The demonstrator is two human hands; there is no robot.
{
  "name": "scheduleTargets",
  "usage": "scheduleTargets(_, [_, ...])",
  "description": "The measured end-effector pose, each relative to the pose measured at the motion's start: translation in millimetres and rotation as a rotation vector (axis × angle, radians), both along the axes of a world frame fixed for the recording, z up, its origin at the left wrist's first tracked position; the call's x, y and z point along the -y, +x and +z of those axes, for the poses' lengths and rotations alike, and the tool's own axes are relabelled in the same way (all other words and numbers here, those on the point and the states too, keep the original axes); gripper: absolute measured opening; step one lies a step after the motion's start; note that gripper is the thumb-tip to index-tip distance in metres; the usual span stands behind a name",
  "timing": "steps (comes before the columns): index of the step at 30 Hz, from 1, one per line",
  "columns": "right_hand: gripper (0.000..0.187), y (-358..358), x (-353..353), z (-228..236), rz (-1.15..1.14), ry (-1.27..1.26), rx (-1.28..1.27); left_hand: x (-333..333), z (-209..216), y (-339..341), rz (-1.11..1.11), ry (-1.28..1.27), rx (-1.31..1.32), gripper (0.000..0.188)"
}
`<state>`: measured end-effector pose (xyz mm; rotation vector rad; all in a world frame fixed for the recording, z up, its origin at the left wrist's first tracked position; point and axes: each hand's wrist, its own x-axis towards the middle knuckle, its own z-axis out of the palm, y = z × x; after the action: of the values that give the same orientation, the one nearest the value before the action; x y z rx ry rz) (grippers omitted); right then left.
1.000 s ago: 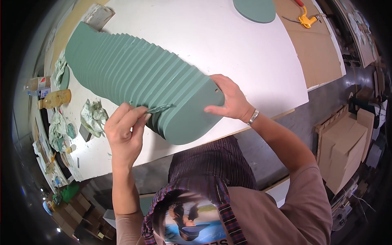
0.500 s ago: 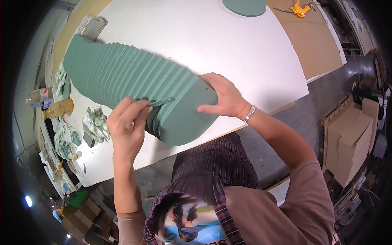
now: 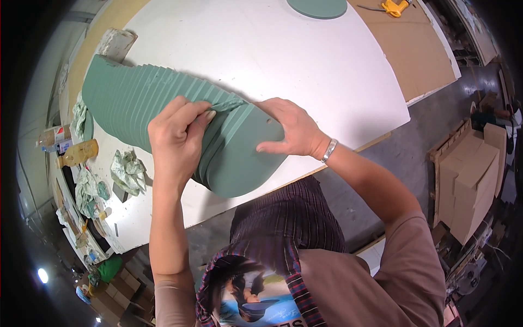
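In the head view we see a long fanned stack of green foam sheets (image 3: 163, 109) lying across the white worktop (image 3: 305, 71), its rounded near end overhanging toward the front edge. Our left hand (image 3: 177, 136) has its grip closed in a pinch on a thin edge of one sheet near the top of the stack. Our right hand (image 3: 291, 131) lies flat and spread on the uppermost sheet, pressing it down and gripping nothing.

We judge the sheets light and soft, easily bent or dented, and likely to slide over one another. It is best to take them by the edges, with a flat palm steadying the pile.

Crumpled green-stained rags (image 3: 128, 169) lie beside the stack on the left. Another green disc (image 3: 318, 6) and a yellow tool (image 3: 393, 6) sit at the far side.
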<state>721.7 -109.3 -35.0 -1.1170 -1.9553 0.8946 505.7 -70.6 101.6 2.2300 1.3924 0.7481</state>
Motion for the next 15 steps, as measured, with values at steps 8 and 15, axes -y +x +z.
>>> scheduleTargets(8, [0.081,0,-1,0,0.004,0.022,0.002,13,0,-35,0.062,-0.067,0.003,0.012])
scheduleTargets(15, [0.079,1,0,0,0.004,-0.008,-0.001,25,4,-45,-0.005,-0.083,-0.015,0.013])
